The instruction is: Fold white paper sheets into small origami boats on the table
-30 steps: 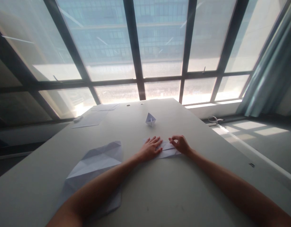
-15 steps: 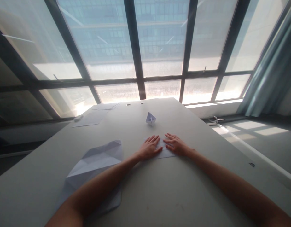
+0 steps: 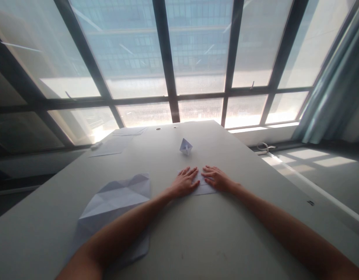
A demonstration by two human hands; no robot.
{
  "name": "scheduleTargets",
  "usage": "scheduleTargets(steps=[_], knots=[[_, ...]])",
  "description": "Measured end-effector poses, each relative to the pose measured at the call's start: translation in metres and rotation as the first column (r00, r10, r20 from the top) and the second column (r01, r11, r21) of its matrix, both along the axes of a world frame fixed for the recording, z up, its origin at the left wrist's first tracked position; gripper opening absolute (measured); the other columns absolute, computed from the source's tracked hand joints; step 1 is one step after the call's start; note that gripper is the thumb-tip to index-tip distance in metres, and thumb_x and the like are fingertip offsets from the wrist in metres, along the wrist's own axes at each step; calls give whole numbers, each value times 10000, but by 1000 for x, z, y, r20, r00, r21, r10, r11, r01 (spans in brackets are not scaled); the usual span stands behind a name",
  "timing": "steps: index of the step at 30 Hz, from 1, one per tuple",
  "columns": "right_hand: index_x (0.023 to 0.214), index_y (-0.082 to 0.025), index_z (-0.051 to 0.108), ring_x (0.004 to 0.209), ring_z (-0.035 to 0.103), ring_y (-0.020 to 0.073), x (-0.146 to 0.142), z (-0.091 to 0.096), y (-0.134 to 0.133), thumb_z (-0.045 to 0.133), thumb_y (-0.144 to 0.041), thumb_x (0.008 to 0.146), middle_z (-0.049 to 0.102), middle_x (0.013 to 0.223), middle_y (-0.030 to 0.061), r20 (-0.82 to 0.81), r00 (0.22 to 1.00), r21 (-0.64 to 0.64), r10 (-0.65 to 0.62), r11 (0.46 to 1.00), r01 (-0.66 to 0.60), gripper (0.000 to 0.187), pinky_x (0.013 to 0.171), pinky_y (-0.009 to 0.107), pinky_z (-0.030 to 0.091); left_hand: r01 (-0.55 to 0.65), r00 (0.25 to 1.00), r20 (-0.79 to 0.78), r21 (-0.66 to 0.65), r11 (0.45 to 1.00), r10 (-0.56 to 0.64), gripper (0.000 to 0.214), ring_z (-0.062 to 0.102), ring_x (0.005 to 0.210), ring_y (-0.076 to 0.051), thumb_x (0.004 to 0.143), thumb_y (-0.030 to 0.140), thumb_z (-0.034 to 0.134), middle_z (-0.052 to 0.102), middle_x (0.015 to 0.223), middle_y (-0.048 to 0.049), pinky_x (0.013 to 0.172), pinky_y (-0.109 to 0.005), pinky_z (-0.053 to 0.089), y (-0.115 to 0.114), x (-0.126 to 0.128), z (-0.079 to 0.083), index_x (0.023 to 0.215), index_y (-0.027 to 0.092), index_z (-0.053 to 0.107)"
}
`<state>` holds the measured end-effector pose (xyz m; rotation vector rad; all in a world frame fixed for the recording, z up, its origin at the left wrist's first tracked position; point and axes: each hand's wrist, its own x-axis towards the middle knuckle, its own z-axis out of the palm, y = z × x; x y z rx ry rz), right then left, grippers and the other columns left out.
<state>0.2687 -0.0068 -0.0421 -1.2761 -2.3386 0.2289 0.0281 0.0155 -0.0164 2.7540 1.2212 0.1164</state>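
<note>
Both my hands lie flat on a folded sheet of white paper in the middle of the table. My left hand covers its left part, fingers stretched out and pointing away from me. On its right part rests my right hand, fingers spread. Between the hands a strip of the paper shows, with a fold line across it; the rest is hidden under them. Just beyond stands a small folded paper boat.
A large creased sheet of paper lies left, partly under my left forearm. Flat paper sheets are at the far left of the white table. Windows rise behind it; a curtain hangs at right.
Hardly anything differs. My hands stay pressed on the folded paper, and the creased sheet at left has shifted very slightly.
</note>
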Motion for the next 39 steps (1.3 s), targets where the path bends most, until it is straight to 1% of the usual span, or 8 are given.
scheduleTargets(steps=[5,8,11,17,23,29,35,39], knots=[[1320,-300,615,1428,371,243,-3,9,-7,540,-225,935,514,1467,51,-5,993,21,116,993,-116,400,1174,550,259,63,998,-6,-12,998,-63,628,156,1506,-287,997,595,234,220,1630,54,1204,-493,142,-1,0,3,1575,349,205],[1154,-293,707,1348,488,206,-6,12,-11,556,-202,926,610,1366,51,-54,985,71,166,984,-162,289,1176,497,280,81,997,-3,-27,996,-81,616,141,1509,-290,1003,592,233,225,1629,48,1204,-497,124,-1,-1,5,1570,351,224],[1022,-288,747,1230,603,192,-8,12,-12,585,-204,913,707,1215,48,-136,978,105,155,984,-141,213,1147,448,346,119,993,16,-39,992,-119,610,128,1514,-269,1008,595,229,224,1628,43,1207,-494,111,-2,-1,7,1569,355,224],[1111,-294,738,1278,564,225,-10,14,-13,619,-187,880,661,1297,47,-150,970,121,190,978,-173,281,1108,428,410,137,990,20,-49,989,-136,613,120,1518,-247,1012,591,250,216,1630,28,1211,-483,107,-3,-2,10,1575,354,191],[1204,-309,699,1342,496,256,-9,11,-10,621,-215,890,597,1384,51,-79,992,70,95,993,-90,336,1141,489,351,127,992,19,-43,991,-126,632,106,1520,-243,1011,590,259,209,1634,9,1212,-474,112,-2,-3,8,1581,331,174],[1358,-272,598,1392,428,276,-8,6,-7,592,-273,916,554,1427,87,-56,998,6,-4,1000,5,442,1155,523,315,144,989,22,-56,988,-143,638,114,1519,-252,1013,594,237,200,1634,16,1213,-478,100,-2,-3,8,1586,327,150],[1343,-275,611,1391,429,278,-8,4,-7,573,-286,929,567,1415,95,-46,997,6,-65,998,66,416,1160,541,291,148,989,18,-49,988,-147,634,106,1520,-250,1009,605,225,197,1634,26,1213,-481,98,-1,-3,7,1581,334,178],[1296,-246,651,1392,426,290,-6,-3,-3,473,-226,965,550,1431,115,-47,981,8,-190,982,191,377,1156,556,281,146,989,16,-41,988,-145,623,110,1519,-243,1011,587,240,208,1631,25,1215,-473,96,-1,-4,7,1577,328,201]])
